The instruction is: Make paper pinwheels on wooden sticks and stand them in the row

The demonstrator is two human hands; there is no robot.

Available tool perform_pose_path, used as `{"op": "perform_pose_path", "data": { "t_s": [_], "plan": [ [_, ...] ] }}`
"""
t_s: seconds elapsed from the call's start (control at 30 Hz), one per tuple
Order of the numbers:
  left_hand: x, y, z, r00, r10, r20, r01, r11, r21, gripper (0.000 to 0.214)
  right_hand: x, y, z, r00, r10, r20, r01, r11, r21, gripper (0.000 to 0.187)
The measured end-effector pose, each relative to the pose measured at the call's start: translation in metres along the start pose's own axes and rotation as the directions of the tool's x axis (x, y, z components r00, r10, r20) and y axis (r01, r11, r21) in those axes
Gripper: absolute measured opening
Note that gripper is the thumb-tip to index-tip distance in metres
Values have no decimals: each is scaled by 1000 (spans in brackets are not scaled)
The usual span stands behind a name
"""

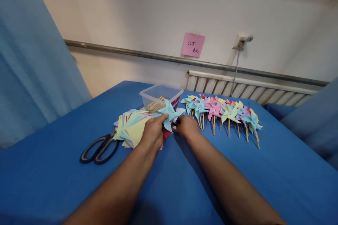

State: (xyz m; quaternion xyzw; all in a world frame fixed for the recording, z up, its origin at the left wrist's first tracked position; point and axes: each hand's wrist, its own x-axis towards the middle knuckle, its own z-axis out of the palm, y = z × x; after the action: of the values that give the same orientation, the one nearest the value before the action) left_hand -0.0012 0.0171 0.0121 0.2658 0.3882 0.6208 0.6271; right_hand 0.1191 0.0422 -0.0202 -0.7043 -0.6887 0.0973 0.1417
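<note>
Between the thumb and fingers of my left hand is a light blue paper pinwheel, its blades folded to the centre. Close beside it on the right, my right hand is closed, its fingertips at a small dark object too unclear to name. Colourful paper sheets lie in a loose pile under and left of my left hand. Scissors with dark handles rest at that pile's left edge, blades partly under the paper. Behind my hands, a clear plastic box holds several thin wooden sticks.
Many finished pinwheels on wooden sticks lie in a row at the right on the blue-covered table. At the back are a wall rail, a radiator and a plugged-in cord. Blue curtains hang at the left.
</note>
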Motion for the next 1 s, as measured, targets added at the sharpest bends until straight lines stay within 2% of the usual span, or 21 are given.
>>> {"op": "perform_pose_path", "data": {
  "t_s": [0.33,0.6,1.0],
  "plan": [
    [1,0,-1,1000,-16,-14,16,1000,15,13,-9,5,-1,995,-84,-47,82,996,-39,29],
    [1,-3,-2,1000,-9,17,9,1000,0,12,-4,17,-3,992,-124,20,125,991,-46,27],
    [0,-1,-1,999,-29,25,29,1000,6,9,-10,8,-4,989,-149,-17,146,985,-95,30]
  ]
}}
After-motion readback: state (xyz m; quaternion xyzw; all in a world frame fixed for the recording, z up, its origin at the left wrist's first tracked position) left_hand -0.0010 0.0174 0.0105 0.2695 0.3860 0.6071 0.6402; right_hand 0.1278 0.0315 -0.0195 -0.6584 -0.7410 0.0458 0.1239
